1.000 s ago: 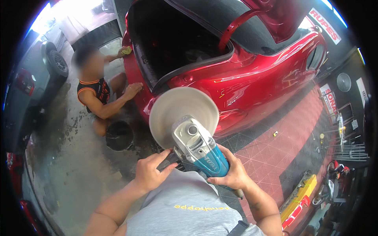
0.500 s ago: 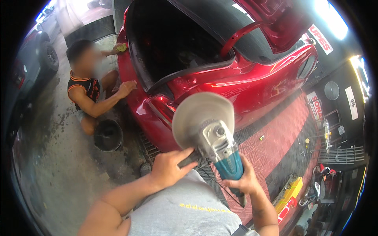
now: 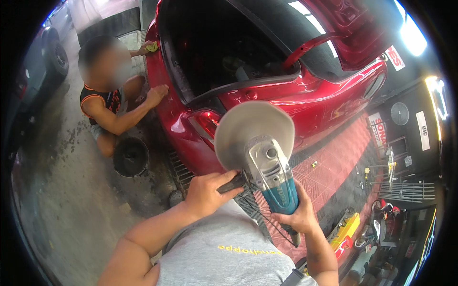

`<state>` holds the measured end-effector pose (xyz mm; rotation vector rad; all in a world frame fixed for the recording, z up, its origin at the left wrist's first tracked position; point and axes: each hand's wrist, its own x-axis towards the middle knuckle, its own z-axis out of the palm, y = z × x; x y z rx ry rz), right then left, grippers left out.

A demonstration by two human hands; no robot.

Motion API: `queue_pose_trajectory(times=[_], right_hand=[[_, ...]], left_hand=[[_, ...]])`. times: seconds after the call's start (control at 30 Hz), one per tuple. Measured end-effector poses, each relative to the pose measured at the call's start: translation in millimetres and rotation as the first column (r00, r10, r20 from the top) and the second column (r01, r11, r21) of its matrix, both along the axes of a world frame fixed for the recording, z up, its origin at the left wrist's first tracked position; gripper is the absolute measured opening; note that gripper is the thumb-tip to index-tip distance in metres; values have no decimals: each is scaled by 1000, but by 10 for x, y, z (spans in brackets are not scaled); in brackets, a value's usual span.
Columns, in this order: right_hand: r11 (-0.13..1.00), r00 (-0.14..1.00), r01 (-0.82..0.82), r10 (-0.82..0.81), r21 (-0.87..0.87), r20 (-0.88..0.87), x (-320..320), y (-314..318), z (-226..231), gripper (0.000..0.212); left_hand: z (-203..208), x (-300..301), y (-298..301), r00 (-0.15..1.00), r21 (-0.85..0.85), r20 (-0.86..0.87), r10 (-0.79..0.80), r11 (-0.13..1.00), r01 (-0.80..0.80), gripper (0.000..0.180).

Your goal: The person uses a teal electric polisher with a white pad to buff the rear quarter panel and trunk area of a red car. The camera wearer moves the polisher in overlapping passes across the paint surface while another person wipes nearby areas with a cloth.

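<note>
A teal and silver rotary polisher (image 3: 279, 193) with a wide pale round pad (image 3: 234, 126) is held up in front of me. My left hand (image 3: 207, 193) is wrapped round its black side handle. Lower down, my right hand (image 3: 300, 214) grips the teal motor body, and a black cord hangs from its rear end. Behind the pad stands a red car (image 3: 315, 107) with its trunk lid (image 3: 353, 35) raised. The pad overlaps the rear corner near the tail light (image 3: 208, 123); whether it touches the paint I cannot tell.
At the left, a co-worker (image 3: 107, 105) squats by the bumper with a yellow-green cloth (image 3: 151, 47) in one hand. A black bucket (image 3: 131, 156) stands beside them. A floor grate (image 3: 181, 171) runs under the car. A yellow and red box (image 3: 344, 233) sits at the lower right.
The polisher has moved a little to the right in view, still in both my hands. The car's rear has also shifted rightward in the picture. The co-worker's near hand is slightly higher.
</note>
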<state>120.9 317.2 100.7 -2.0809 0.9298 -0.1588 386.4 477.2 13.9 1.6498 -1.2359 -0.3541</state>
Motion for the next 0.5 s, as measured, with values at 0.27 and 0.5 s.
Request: queue_pose_trajectory(times=[0.27,0.5], right_hand=[[989,992,50,-33,140,-122,207,479,50,122],[989,992,5,14,146,-129,508,564,70,122]], left_hand=[[-132,109,453,992,60,-123,-28,998,35,50],[3,396,630,993,131,-118,-3,991,18,49]])
